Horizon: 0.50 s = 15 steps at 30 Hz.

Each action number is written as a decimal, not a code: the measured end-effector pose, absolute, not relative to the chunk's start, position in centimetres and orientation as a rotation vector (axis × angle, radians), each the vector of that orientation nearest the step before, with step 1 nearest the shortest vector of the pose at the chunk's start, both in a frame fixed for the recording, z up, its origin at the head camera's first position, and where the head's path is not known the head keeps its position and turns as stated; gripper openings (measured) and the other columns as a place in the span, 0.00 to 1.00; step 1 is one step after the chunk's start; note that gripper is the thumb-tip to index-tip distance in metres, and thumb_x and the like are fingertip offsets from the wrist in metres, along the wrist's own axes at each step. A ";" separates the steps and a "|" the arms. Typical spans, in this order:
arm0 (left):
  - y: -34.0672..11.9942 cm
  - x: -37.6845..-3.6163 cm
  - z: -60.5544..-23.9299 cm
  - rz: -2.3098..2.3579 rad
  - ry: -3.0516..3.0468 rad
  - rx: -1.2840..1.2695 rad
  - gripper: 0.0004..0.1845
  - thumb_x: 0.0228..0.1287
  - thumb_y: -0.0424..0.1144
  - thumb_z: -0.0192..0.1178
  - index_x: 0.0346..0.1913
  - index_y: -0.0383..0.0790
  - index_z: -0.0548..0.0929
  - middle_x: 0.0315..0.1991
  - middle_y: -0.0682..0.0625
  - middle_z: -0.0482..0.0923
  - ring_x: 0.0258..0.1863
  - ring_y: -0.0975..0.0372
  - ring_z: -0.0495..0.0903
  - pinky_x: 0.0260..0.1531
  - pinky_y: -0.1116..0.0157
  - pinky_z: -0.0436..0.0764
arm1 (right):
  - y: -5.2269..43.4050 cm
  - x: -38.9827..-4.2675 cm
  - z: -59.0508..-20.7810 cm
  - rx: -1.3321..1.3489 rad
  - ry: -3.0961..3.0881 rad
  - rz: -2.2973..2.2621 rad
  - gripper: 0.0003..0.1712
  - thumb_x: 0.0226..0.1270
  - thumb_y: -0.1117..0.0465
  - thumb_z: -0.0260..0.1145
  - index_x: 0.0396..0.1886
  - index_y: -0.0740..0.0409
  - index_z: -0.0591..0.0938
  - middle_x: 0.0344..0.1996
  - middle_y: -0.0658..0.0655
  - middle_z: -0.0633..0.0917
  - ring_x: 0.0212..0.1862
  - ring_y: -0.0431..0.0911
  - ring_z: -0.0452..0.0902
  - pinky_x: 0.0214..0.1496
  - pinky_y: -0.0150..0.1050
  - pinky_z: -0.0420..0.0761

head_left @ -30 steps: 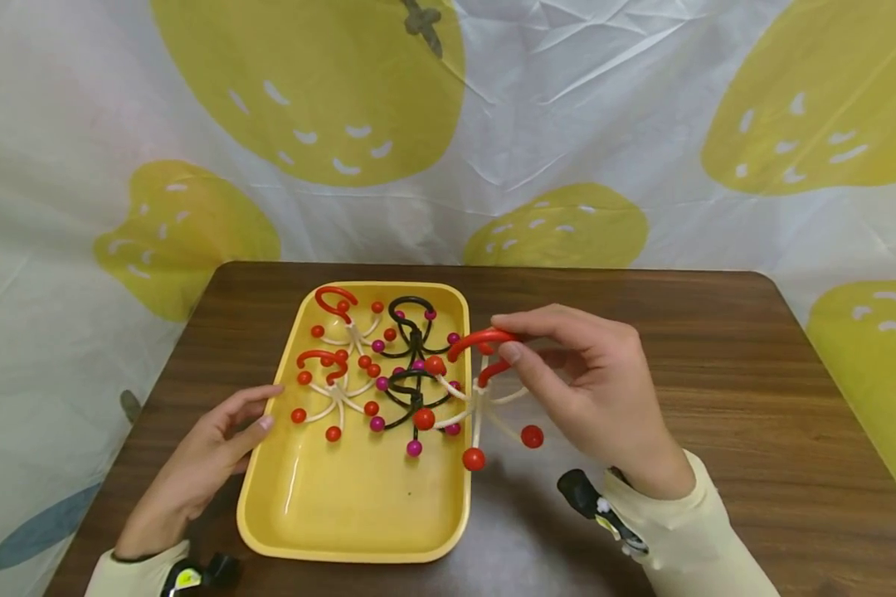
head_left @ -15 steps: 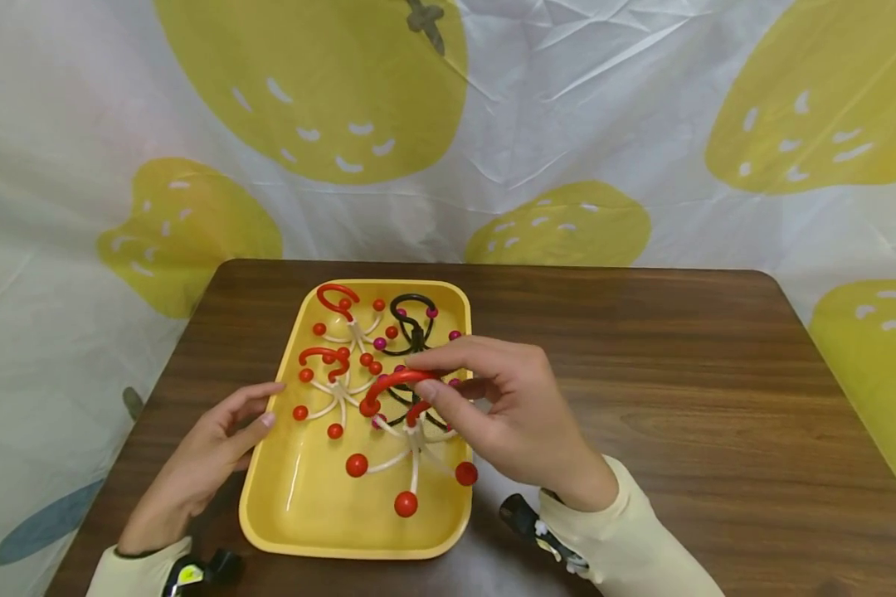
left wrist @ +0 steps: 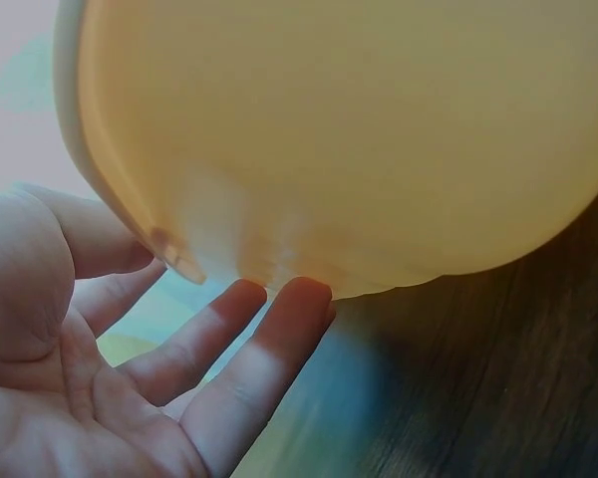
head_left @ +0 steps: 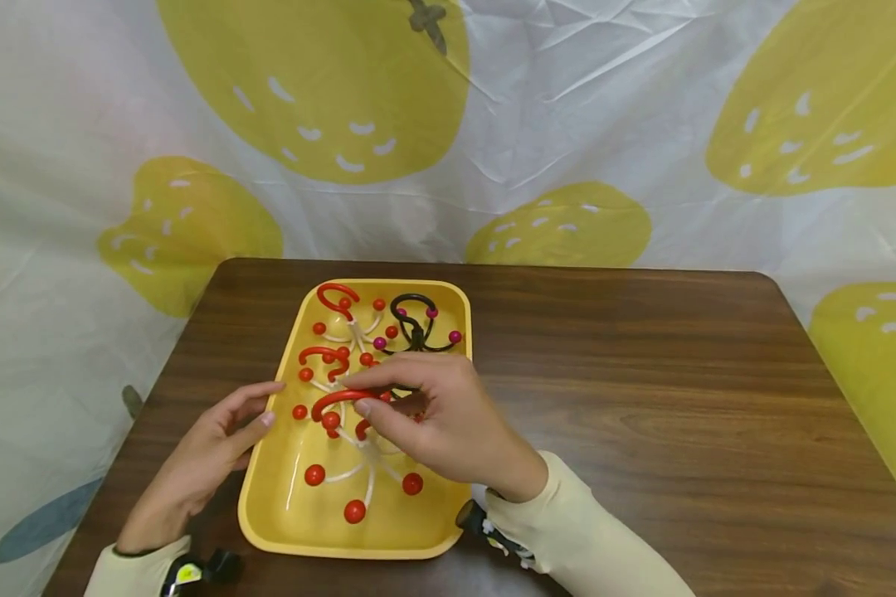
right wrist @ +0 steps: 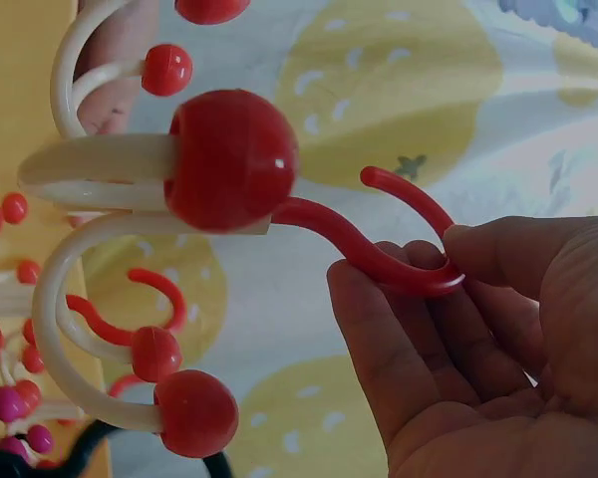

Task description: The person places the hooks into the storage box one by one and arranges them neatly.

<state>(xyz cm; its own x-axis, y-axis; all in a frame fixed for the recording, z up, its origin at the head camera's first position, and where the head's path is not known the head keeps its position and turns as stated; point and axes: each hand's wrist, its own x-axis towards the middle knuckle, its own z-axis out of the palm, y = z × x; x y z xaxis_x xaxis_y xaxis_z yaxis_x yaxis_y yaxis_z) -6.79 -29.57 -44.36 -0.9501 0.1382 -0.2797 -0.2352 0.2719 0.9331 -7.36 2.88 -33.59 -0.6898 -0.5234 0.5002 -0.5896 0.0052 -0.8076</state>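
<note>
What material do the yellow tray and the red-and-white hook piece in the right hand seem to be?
Yellow tray: probably plastic, smooth and slightly glossy, with soft highlights and rounded moulded corners.
Hook piece, pinched by the right hand: likely hard plastic; its red balls show small shiny spots, its white arms look smooth and matte.

No readable text, labels, brands, numbers or signs anywhere: none near either hand, none on tray, hooks, table or backdrop.
</note>
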 end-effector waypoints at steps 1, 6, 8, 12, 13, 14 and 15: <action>-29.6 -6.8 -44.4 1.727 2.240 -0.088 0.29 0.83 0.43 0.57 0.80 0.43 0.65 0.69 0.32 0.70 0.50 0.63 0.86 0.43 0.56 0.91 | 2.5 -7.4 -33.7 1.218 -2.197 1.815 0.12 0.72 0.70 0.70 0.53 0.63 0.90 0.46 0.57 0.93 0.45 0.39 0.90 0.41 0.35 0.91; -29.8 -6.7 -44.3 1.728 2.238 -0.076 0.29 0.83 0.42 0.57 0.80 0.43 0.65 0.69 0.32 0.71 0.51 0.62 0.86 0.43 0.56 0.91 | 1.0 -7.8 -34.3 1.233 -2.238 1.848 0.12 0.71 0.69 0.71 0.52 0.62 0.90 0.45 0.57 0.92 0.47 0.36 0.88 0.41 0.34 0.91; -29.9 -6.7 -44.4 1.730 2.238 -0.072 0.29 0.83 0.42 0.57 0.80 0.43 0.65 0.68 0.33 0.72 0.51 0.62 0.86 0.43 0.56 0.91 | 0.3 -8.0 -34.6 1.249 -2.240 1.845 0.12 0.71 0.68 0.72 0.51 0.63 0.90 0.45 0.57 0.93 0.47 0.36 0.89 0.42 0.34 0.91; -29.9 -6.8 -44.4 1.722 2.234 -0.068 0.29 0.83 0.43 0.58 0.80 0.45 0.66 0.68 0.34 0.72 0.52 0.61 0.85 0.44 0.55 0.91 | -0.7 -8.4 -35.3 1.272 -2.254 1.836 0.11 0.71 0.68 0.73 0.50 0.63 0.90 0.43 0.57 0.93 0.46 0.37 0.89 0.43 0.33 0.90; -29.8 -6.8 -44.4 1.717 2.235 -0.070 0.29 0.82 0.44 0.58 0.80 0.45 0.66 0.68 0.35 0.72 0.52 0.61 0.85 0.44 0.55 0.90 | -0.9 -8.4 -35.4 1.266 -2.262 1.840 0.11 0.70 0.68 0.73 0.50 0.63 0.90 0.43 0.57 0.93 0.45 0.36 0.89 0.43 0.33 0.90; -29.8 -6.9 -44.4 1.714 2.233 -0.071 0.29 0.82 0.45 0.58 0.80 0.46 0.66 0.68 0.35 0.72 0.53 0.61 0.84 0.45 0.55 0.90 | -1.0 -8.5 -35.6 1.261 -2.272 1.839 0.11 0.70 0.67 0.73 0.50 0.62 0.90 0.43 0.56 0.93 0.45 0.36 0.89 0.43 0.32 0.90; -29.8 -6.9 -44.4 1.708 2.234 -0.072 0.30 0.82 0.45 0.58 0.80 0.46 0.66 0.68 0.35 0.72 0.53 0.61 0.84 0.46 0.55 0.90 | -1.2 -8.5 -35.8 1.257 -2.279 1.842 0.11 0.70 0.67 0.73 0.50 0.62 0.90 0.42 0.56 0.93 0.44 0.35 0.89 0.43 0.32 0.90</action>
